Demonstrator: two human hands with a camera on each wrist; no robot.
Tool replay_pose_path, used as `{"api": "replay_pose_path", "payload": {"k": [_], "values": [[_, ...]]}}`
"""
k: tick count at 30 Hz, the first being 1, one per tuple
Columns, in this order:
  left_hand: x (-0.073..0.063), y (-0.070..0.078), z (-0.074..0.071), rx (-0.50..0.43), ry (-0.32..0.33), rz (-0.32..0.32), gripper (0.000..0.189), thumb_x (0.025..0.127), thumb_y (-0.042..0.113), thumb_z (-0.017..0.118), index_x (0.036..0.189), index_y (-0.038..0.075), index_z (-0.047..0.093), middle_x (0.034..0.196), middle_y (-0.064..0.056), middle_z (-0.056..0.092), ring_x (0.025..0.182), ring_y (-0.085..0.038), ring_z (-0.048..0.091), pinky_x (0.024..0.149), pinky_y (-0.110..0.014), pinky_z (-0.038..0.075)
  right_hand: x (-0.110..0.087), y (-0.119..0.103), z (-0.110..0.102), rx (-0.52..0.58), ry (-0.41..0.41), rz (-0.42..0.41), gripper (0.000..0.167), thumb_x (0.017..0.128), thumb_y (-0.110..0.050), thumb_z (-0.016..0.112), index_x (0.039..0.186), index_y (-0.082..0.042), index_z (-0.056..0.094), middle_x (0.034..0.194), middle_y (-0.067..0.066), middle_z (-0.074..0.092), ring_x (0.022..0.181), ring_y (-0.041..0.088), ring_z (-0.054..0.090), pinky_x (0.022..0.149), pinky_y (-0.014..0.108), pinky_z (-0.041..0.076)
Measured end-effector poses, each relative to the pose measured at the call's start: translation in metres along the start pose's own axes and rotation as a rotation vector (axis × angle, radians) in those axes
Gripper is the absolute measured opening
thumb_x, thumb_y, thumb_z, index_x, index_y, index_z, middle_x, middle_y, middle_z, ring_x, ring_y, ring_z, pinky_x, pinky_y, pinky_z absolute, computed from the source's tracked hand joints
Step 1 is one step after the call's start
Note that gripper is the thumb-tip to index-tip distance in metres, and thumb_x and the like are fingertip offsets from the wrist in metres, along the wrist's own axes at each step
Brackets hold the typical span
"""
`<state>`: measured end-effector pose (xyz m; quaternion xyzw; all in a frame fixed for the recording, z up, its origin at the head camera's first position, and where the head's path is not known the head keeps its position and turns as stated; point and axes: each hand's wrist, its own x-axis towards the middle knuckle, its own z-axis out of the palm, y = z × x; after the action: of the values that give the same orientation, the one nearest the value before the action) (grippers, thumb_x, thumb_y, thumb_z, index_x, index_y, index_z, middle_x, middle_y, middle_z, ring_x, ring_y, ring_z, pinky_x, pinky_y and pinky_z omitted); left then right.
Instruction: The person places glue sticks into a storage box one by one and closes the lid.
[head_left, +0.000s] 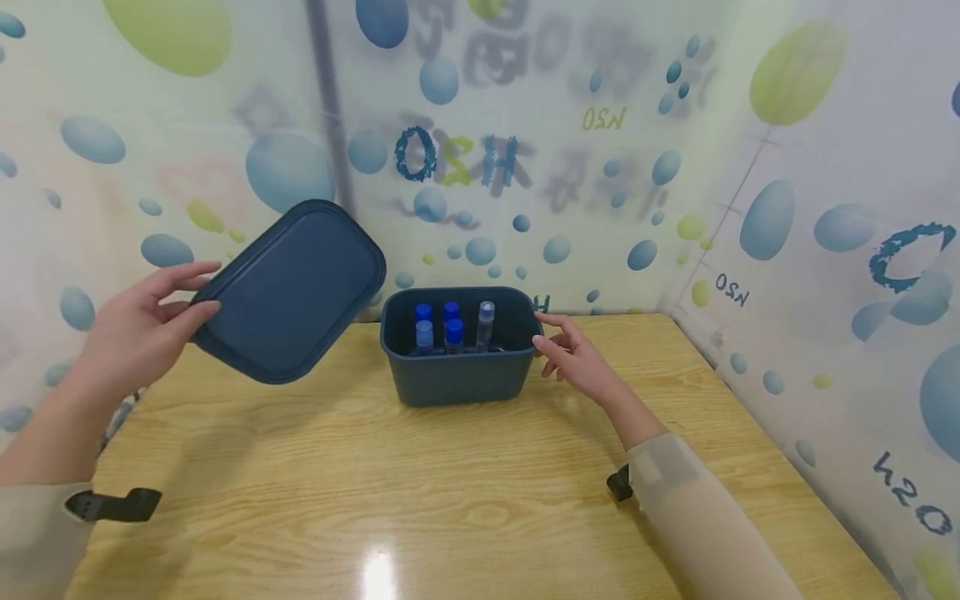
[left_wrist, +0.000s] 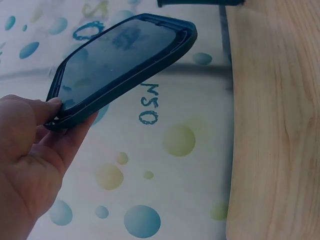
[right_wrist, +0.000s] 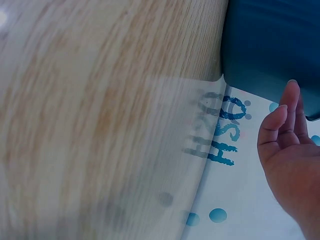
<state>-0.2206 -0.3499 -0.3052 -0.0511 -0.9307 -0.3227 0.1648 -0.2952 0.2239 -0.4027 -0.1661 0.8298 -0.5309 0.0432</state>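
My left hand point(head_left: 142, 327) grips a dark blue rectangular lid point(head_left: 294, 293) by its lower left corner. The lid is tilted in the air, left of a dark blue plastic bin point(head_left: 461, 382). In the left wrist view, thumb and fingers pinch the rim of the lid point(left_wrist: 120, 65). Inside the uncovered bin several small tubes stand upright, some with blue caps point(head_left: 454, 331) and one clear tube point(head_left: 484, 327) with a pale top. Fingertips of my right hand point(head_left: 581, 360) are at the bin's right end, near its rim; the fingers look relaxed and slightly bent.
The bin stands on a wood-grain table point(head_left: 420, 492) near its back edge. Behind it rises a pale curtain point(head_left: 480, 217) printed with bubbles and letters, and a similar sheet point(head_left: 817, 317) hangs on the right. Dark straps point(head_left: 116, 505) sit at both wrists.
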Motion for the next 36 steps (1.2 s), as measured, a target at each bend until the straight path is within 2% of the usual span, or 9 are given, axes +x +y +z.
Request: {"api": "replay_pose_path", "payload": {"k": [2, 8, 14, 16, 19, 21, 24, 25, 36], "values": [[0.005, 0.006, 0.000, -0.006, 0.005, 0.019, 0.060, 0.114, 0.041, 0.058, 0.171, 0.030, 0.043, 0.158, -0.025, 0.051, 0.083, 0.032, 0.049, 0.052, -0.034, 0.039, 0.000, 0.000, 0.000, -0.005, 0.000, 0.000, 0.057, 0.116, -0.037, 0.057, 0.170, -0.029, 0.038, 0.131, 0.032, 0.064, 0.097, 0.051, 0.069, 0.074, 0.031, 0.053], [0.019, 0.026, 0.002, 0.036, 0.078, 0.057, 0.053, 0.114, 0.037, 0.059, 0.166, 0.030, 0.052, 0.145, -0.024, 0.065, 0.053, -0.015, 0.053, 0.048, -0.034, 0.036, 0.000, 0.000, -0.001, -0.010, 0.003, -0.002, 0.057, 0.116, -0.037, 0.057, 0.170, -0.028, 0.039, 0.130, 0.031, 0.065, 0.087, 0.031, 0.071, 0.073, 0.031, 0.054], [0.035, 0.040, 0.009, -0.013, 0.158, 0.147, 0.047, 0.113, 0.024, 0.063, 0.160, 0.030, 0.060, 0.144, -0.017, 0.064, 0.044, -0.013, 0.043, 0.045, -0.029, 0.033, 0.000, -0.001, -0.002, -0.012, 0.009, -0.003, 0.056, 0.116, -0.038, 0.057, 0.169, -0.029, 0.040, 0.127, 0.027, 0.067, 0.090, 0.037, 0.071, 0.074, 0.032, 0.055], [0.041, 0.046, 0.013, -0.044, 0.181, 0.183, 0.046, 0.112, 0.020, 0.065, 0.157, 0.029, 0.064, 0.142, -0.015, 0.065, 0.046, -0.010, 0.041, 0.045, -0.027, 0.032, 0.000, -0.001, -0.002, -0.008, 0.008, -0.004, 0.056, 0.116, -0.038, 0.057, 0.169, -0.029, 0.040, 0.128, 0.028, 0.067, 0.091, 0.039, 0.071, 0.073, 0.031, 0.054], [0.049, 0.056, 0.019, -0.054, 0.202, 0.210, 0.043, 0.111, 0.019, 0.066, 0.153, 0.030, 0.068, 0.145, -0.012, 0.068, 0.070, 0.004, 0.062, 0.055, -0.017, 0.037, 0.000, 0.000, -0.002, -0.008, 0.003, -0.005, 0.057, 0.116, -0.037, 0.057, 0.169, -0.028, 0.040, 0.128, 0.030, 0.066, 0.090, 0.037, 0.071, 0.073, 0.030, 0.054], [0.055, 0.063, 0.023, -0.052, 0.204, 0.226, 0.041, 0.111, 0.019, 0.066, 0.151, 0.030, 0.070, 0.147, -0.012, 0.069, 0.101, -0.002, 0.073, 0.068, -0.009, 0.041, 0.001, 0.002, -0.002, -0.007, 0.004, -0.005, 0.056, 0.116, -0.037, 0.057, 0.169, -0.028, 0.040, 0.128, 0.029, 0.067, 0.089, 0.034, 0.072, 0.072, 0.029, 0.054], [0.064, 0.074, 0.030, -0.046, 0.195, 0.242, 0.039, 0.112, 0.021, 0.065, 0.149, 0.030, 0.071, 0.146, -0.013, 0.070, 0.133, -0.026, 0.068, 0.092, -0.007, 0.045, 0.001, 0.003, -0.002, -0.005, 0.007, -0.003, 0.055, 0.116, -0.037, 0.057, 0.169, -0.029, 0.041, 0.127, 0.027, 0.068, 0.088, 0.032, 0.071, 0.073, 0.030, 0.054], [0.067, 0.077, 0.033, -0.048, 0.191, 0.253, 0.038, 0.113, 0.020, 0.064, 0.149, 0.028, 0.071, 0.146, -0.013, 0.070, 0.134, -0.036, 0.066, 0.096, -0.008, 0.044, 0.001, 0.003, -0.001, -0.006, 0.006, -0.004, 0.056, 0.116, -0.036, 0.057, 0.169, -0.029, 0.040, 0.126, 0.027, 0.068, 0.088, 0.032, 0.071, 0.073, 0.031, 0.054], [0.091, 0.104, 0.068, -0.113, 0.189, 0.326, 0.036, 0.113, 0.009, 0.062, 0.145, 0.017, 0.075, 0.144, -0.016, 0.071, 0.117, -0.033, 0.064, 0.084, -0.027, 0.041, 0.002, 0.001, 0.000, 0.001, 0.001, -0.016, 0.055, 0.117, -0.036, 0.057, 0.169, -0.028, 0.040, 0.127, 0.028, 0.067, 0.089, 0.036, 0.072, 0.071, 0.028, 0.053]]}}
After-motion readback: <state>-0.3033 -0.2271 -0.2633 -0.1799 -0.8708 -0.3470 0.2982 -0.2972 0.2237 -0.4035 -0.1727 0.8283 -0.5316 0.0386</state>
